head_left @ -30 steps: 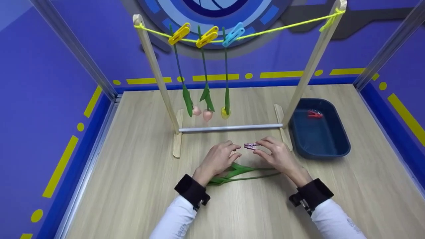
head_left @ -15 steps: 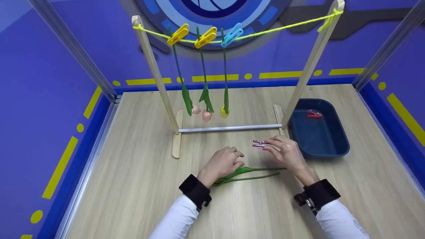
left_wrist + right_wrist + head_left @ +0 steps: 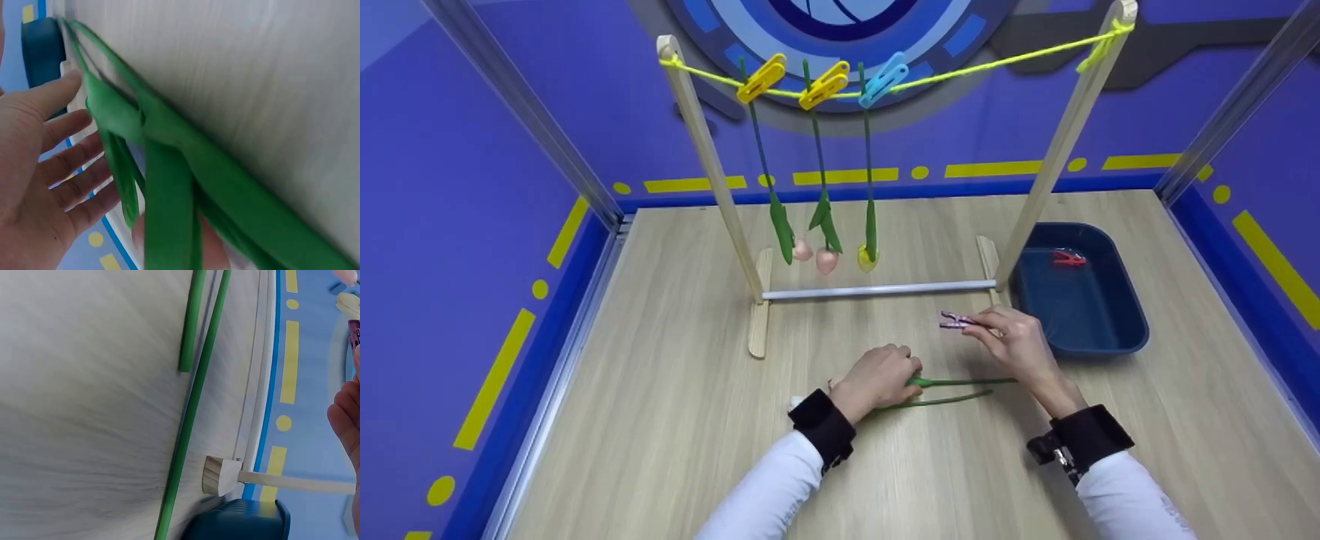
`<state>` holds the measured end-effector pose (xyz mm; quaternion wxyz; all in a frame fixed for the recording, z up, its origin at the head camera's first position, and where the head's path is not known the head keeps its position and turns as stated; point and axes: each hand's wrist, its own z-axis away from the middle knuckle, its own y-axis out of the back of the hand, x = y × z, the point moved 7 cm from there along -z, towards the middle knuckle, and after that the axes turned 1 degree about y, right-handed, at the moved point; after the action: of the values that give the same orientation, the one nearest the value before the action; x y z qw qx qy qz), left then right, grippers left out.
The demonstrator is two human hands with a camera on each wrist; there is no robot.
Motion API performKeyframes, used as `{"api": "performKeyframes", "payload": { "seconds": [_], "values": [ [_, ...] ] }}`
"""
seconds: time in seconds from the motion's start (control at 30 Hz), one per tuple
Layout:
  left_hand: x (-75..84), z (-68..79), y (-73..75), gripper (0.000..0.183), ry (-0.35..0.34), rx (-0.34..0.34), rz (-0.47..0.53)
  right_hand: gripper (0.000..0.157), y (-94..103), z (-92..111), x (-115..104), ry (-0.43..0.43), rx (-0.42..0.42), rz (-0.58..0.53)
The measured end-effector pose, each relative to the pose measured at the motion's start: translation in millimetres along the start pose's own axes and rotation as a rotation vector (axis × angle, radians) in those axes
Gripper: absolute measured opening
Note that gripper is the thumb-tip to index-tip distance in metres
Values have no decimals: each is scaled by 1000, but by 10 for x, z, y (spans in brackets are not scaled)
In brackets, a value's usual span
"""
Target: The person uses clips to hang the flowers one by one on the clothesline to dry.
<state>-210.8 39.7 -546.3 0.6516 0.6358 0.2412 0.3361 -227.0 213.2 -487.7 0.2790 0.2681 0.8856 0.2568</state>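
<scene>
My right hand (image 3: 1020, 349) pinches a purple clothespin (image 3: 958, 321) between thumb and fingers, raised above the table; at the right wrist view's edge the clothespin (image 3: 354, 329) is only partly visible. Two artificial tulips lie on the tabletop, their green stems (image 3: 960, 382) pointing right. Over their leaves reaches my left hand (image 3: 877, 382), hiding much of the blooms. Seen from the left wrist, the left hand (image 3: 39, 163) has its thumb and extended fingers around a green leaf (image 3: 109, 109), without a closed grip. A pinkish bloom (image 3: 211, 242) shows behind the leaves.
A wooden rack with a white crossbar (image 3: 877, 289) stands behind the hands. Its yellow cord (image 3: 997, 66) carries three upside-down tulips, held by two yellow clothespins (image 3: 825, 85) and a blue clothespin (image 3: 885, 79). A dark blue tub (image 3: 1084, 307) at right contains a red clothespin (image 3: 1069, 259).
The right hand has moved right with the purple clothespin, away from the left hand. My left hand has lowered towards the lying tulips and shifted slightly right.
</scene>
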Motion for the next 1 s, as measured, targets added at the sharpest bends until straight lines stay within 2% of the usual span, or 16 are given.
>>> {"api": "performKeyframes", "payload": {
  "seconds": [0.13, 0.27, 0.47, 0.63, 0.77, 0.87, 1.0],
  "values": [
    [32, -13, -45, 14, -3, -14, -23, 20, 8, 5, -3, -3, 10, -15],
    [-28, 17, -41, 13, 18, -23, -40, 20, 19, 14, 10, -26, 10, -26],
    [-224, 92, -16, 18, 53, -55, -13, 20, 14, 50, 45, -56, -10, -17],
    [-485, 208, -8, 19, 100, -75, 19, 18, 27, 54, 70, -89, -21, -18],
    [-671, 316, 14, 17, 142, -77, 1, 19, 47, 49, 82, -96, -13, -14],
    [-728, 357, 29, 18, 156, -79, -12, 20, 39, 56, 88, -95, 1, -22],
    [-714, 372, 36, 20, 152, -78, -19, 21, 9, 65, 82, -87, 10, -33]
  ]
}}
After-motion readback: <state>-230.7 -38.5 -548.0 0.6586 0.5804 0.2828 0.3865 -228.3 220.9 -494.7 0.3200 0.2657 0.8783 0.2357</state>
